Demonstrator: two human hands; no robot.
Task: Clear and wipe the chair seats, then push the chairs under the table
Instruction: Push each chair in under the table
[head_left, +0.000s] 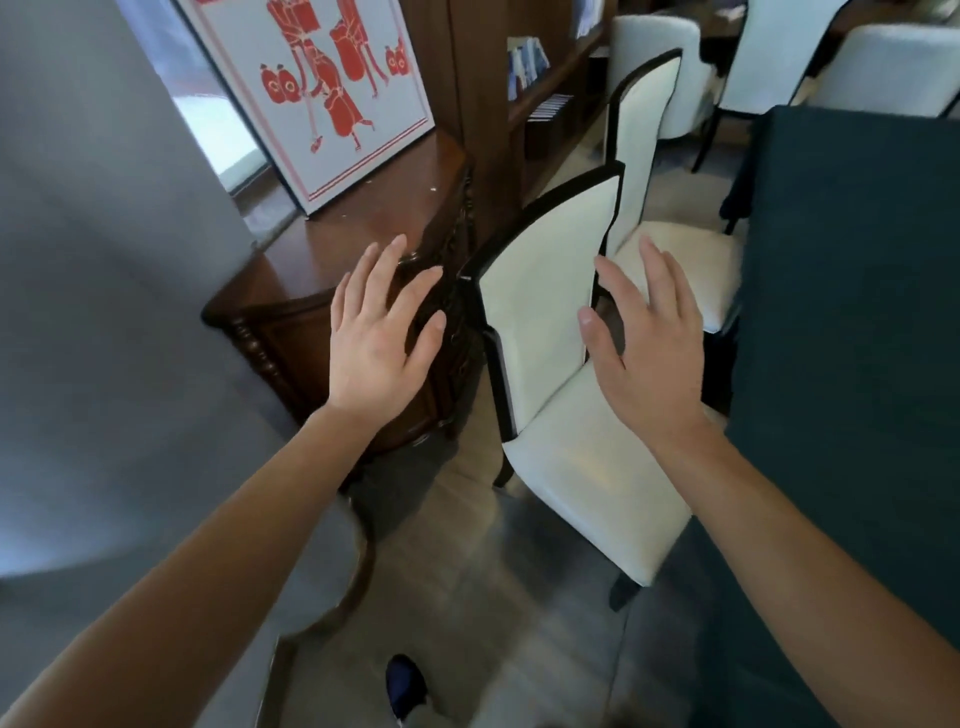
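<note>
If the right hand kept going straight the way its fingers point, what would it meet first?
Most likely the backrest of the nearest chair: the open right hand points forward at its right edge, with the second chair just behind. From one view, depth is unclear; it may already be touching.

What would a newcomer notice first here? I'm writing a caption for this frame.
Two open hands, left hand and right hand, reach toward the backrest of the near white chair at centre. Its seat looks bare. A red-figure poster leans on the wooden sideboard at upper left; the dark green table fills the right.
</note>
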